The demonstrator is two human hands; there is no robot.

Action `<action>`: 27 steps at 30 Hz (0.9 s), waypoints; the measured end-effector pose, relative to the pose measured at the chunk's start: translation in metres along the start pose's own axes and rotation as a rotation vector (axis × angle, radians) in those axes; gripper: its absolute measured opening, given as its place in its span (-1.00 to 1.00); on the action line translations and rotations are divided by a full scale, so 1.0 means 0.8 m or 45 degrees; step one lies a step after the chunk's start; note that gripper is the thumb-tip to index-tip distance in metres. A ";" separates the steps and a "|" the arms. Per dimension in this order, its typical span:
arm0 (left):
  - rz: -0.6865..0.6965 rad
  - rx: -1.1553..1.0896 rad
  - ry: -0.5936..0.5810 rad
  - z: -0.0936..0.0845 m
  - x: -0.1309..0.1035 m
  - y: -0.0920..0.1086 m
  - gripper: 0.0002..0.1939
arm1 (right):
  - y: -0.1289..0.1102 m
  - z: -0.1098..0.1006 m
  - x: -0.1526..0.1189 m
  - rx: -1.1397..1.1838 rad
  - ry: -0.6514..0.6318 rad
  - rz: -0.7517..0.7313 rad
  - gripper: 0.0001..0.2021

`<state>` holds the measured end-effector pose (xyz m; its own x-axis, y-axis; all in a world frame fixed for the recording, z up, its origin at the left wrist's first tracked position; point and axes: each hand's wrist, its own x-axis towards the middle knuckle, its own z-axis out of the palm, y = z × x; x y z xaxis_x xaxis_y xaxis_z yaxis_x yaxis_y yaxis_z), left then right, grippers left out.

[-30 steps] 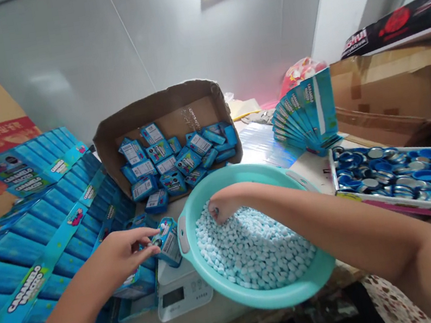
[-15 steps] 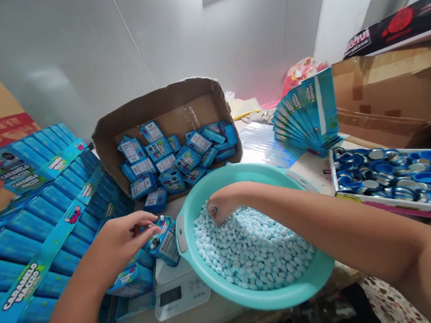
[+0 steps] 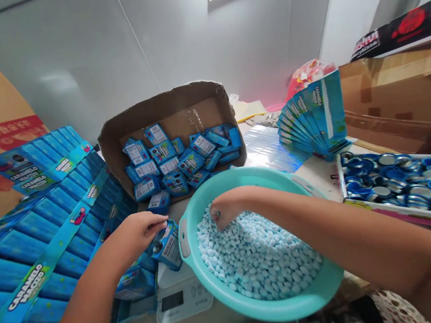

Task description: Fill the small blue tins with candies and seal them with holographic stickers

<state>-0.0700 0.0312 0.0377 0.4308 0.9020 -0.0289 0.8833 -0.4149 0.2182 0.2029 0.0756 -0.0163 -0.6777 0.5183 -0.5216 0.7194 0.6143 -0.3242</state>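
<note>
Blue is the small box (image 3: 168, 249) on the scale (image 3: 183, 299), under my left hand (image 3: 146, 229), fingertips pressed together. My right hand (image 3: 226, 209) curls into pale sweets (image 3: 265, 263); I can't tell its grip.

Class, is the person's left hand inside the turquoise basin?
No, the left hand is at a blue box beside the basin; only the right hand is inside it.

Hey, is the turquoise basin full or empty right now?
Partly full: the turquoise basin holds a wide spread of pale blue pellets, where the right hand reaches in, but bare inner wall shows above them at the far side.
</note>
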 end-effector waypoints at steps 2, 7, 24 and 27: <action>0.039 0.039 -0.009 -0.001 -0.005 -0.003 -0.52 | 0.000 0.000 -0.001 0.001 0.004 0.000 -0.66; 0.055 0.065 -0.109 -0.005 -0.030 -0.013 -0.59 | -0.005 -0.001 -0.002 0.015 -0.002 0.032 -0.67; -0.187 -0.242 0.094 0.004 -0.060 0.018 -0.56 | -0.013 -0.004 -0.010 0.037 0.023 0.088 -0.66; -0.252 -0.277 0.093 0.010 -0.063 0.016 -0.56 | -0.010 -0.003 -0.008 0.049 0.036 0.075 -0.65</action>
<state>-0.0787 -0.0203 0.0337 0.2329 0.9722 -0.0234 0.8851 -0.2020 0.4193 0.2012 0.0689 -0.0083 -0.6379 0.5698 -0.5181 0.7629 0.5593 -0.3243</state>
